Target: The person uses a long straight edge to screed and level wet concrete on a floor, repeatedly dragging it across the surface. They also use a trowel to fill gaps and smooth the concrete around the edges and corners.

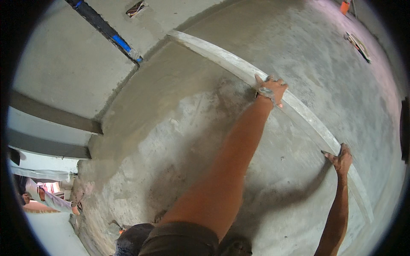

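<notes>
A long, pale screed bar lies across the grey cement surface, slanting from the upper middle down to the lower right. My left hand, with a watch at the wrist, is wrapped over the bar near its middle. Farther down the bar, my right hand grips it with the thumb on the near side and the fingers over the far side. Both arms reach up from the lower edge. Smeared, darker patches of cement lie on either side of the bar.
Blue conduit runs in a dark groove at upper left, near a recess with wires. Long, thin items and an orange object lie at upper right. Someone's leg shows at far left.
</notes>
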### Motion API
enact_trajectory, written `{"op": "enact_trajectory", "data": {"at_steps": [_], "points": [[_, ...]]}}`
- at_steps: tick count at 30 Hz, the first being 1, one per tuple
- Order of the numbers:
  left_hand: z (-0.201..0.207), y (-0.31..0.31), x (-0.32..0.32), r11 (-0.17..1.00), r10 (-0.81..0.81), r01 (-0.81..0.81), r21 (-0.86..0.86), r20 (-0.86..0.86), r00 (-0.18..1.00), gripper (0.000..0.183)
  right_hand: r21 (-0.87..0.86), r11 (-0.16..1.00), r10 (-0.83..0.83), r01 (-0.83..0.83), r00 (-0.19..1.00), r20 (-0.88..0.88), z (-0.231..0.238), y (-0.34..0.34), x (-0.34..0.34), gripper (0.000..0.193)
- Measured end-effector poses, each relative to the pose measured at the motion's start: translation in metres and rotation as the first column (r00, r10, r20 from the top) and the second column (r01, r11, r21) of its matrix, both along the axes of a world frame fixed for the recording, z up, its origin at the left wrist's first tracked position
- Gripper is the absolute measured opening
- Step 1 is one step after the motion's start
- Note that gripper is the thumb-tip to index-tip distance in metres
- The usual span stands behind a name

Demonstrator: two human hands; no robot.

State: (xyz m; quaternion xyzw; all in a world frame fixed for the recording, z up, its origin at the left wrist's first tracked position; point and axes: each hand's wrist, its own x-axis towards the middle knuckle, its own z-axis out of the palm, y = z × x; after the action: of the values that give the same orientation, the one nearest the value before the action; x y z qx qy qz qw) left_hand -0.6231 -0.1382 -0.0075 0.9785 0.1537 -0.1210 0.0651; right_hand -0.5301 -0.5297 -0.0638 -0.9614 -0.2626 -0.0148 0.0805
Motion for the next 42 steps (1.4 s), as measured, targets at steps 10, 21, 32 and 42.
{"op": "enact_trajectory", "data": {"at_steps": [10, 21, 32, 42], "points": [[0.003, -0.004, -0.042, 1.0, -0.023, 0.024, 0.014, -0.084, 0.996, 0.081, -0.011, 1.0, -0.015, 0.015, 1.0, 0.001, 0.005, -0.002, -0.054, 0.092], [0.015, -0.007, -0.071, 1.0, 0.015, -0.015, 0.0, -0.113, 0.993, 0.081, -0.113, 0.991, 0.103, -0.078, 0.968, 0.231, 0.022, 0.02, -0.09, 0.079], [0.016, -0.005, -0.07, 0.995, 0.015, -0.02, -0.099, -0.054, 0.998, 0.077, -0.017, 0.804, 0.575, -0.595, 0.784, -0.236, -0.011, 0.08, -0.18, 0.046], [0.014, -0.01, -0.063, 0.993, 0.013, -0.014, -0.118, -0.008, 1.0, 0.08, -0.91, 0.348, -0.19, -0.227, 0.933, -0.305, 0.035, -0.245, -0.126, 0.06]]}}
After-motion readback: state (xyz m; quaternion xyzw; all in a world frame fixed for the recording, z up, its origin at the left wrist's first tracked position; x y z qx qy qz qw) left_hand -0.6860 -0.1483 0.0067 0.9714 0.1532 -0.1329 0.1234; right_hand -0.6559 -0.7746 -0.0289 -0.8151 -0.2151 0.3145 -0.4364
